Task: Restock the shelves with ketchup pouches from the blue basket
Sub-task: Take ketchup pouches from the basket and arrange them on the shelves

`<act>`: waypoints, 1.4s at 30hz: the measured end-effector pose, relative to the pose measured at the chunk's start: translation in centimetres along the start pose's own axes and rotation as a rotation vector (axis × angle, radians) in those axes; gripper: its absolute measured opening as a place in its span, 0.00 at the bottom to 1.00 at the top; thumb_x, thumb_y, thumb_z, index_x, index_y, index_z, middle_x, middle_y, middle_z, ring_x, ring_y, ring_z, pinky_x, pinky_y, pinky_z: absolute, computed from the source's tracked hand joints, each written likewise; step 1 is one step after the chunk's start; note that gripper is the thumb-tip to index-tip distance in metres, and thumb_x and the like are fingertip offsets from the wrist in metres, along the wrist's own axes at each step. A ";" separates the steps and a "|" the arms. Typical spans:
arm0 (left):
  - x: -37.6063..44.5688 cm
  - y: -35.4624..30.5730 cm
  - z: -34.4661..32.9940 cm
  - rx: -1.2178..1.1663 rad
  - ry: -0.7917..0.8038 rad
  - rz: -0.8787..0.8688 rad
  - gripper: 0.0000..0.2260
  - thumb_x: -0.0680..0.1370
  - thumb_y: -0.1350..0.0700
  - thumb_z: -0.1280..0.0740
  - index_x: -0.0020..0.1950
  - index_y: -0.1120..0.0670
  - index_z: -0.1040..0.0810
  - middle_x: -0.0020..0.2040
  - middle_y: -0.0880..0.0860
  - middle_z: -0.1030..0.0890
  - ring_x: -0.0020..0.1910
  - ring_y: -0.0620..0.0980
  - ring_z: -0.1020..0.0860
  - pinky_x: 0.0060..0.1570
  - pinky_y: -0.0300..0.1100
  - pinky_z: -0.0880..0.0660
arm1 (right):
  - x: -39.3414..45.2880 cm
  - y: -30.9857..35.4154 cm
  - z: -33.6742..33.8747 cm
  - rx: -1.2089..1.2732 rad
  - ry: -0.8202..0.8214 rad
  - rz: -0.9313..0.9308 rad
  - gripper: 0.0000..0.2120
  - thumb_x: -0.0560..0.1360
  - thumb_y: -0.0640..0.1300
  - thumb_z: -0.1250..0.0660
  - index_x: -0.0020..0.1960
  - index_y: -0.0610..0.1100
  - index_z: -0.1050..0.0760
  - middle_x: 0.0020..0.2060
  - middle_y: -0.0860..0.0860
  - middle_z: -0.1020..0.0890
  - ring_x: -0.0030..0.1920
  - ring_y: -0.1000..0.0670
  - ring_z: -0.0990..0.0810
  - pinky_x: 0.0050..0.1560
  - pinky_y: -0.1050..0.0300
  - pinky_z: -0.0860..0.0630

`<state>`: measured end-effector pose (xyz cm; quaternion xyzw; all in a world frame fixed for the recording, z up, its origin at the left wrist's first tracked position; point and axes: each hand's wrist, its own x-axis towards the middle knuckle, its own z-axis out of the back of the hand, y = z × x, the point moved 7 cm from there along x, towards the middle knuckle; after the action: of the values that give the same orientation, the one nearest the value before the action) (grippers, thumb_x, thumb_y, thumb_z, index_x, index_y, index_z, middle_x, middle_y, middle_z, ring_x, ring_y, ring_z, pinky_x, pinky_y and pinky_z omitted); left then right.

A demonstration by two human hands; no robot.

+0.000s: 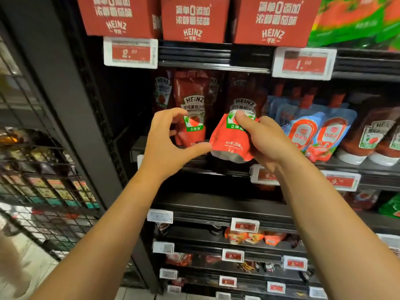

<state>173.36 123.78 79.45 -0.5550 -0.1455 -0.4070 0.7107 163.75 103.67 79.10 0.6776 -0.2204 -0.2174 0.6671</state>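
Red ketchup pouch (232, 141) at frame centre, pinched by right hand (268, 139), base tilted shelfward for insertion; left hand (166, 144) fingers spread, thumb steadying its corner.

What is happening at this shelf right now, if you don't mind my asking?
A person is restocking ketchup. The right hand grips a red Heinz pouch, tilted, at the front of the shelf. The left hand is beside it, its thumb reaching to the pouch's lower edge and its fingers curled by a standing pouch. Blue pouches stand to the right.
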 end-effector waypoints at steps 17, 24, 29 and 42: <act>6.4 8.7 -2.7 0.321 0.168 0.385 0.16 0.69 0.44 0.20 0.31 0.51 0.20 0.27 0.41 0.19 0.30 0.36 0.22 0.31 0.26 0.32 | 6.0 -1.0 0.6 -0.377 -0.221 0.031 0.17 0.75 0.48 0.28 0.58 0.36 0.19 0.52 0.42 0.15 0.51 0.42 0.16 0.49 0.54 0.18; 6.9 8.3 -3.1 0.388 0.131 0.372 0.20 0.73 0.48 0.22 0.52 0.56 0.28 0.46 0.56 0.25 0.45 0.53 0.27 0.52 0.53 0.22 | 8.0 -1.7 -2.3 -0.308 -0.190 0.082 0.29 0.78 0.51 0.31 0.76 0.43 0.33 0.64 0.45 0.20 0.60 0.49 0.19 0.58 0.59 0.24; 7.3 8.0 -3.4 0.454 0.120 0.328 0.42 0.74 0.48 0.24 0.80 0.57 0.42 0.68 0.64 0.26 0.65 0.64 0.26 0.62 0.53 0.26 | 9.4 -0.3 -3.4 -0.245 -0.264 0.156 0.32 0.65 0.56 0.35 0.68 0.47 0.29 0.59 0.49 0.17 0.58 0.44 0.19 0.60 0.51 0.23; 7.1 8.3 -4.3 0.711 0.157 0.263 0.31 0.79 0.50 0.34 0.74 0.67 0.39 0.55 0.63 0.25 0.45 0.59 0.28 0.41 0.46 0.32 | 8.2 -0.7 -2.5 -0.431 -0.568 0.247 0.40 0.73 0.62 0.40 0.79 0.43 0.43 0.63 0.40 0.20 0.59 0.37 0.19 0.56 0.50 0.24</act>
<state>182.95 117.32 77.08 -0.2549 -0.1503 -0.2778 0.9139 171.86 100.82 78.43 0.4027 -0.4259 -0.3558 0.7279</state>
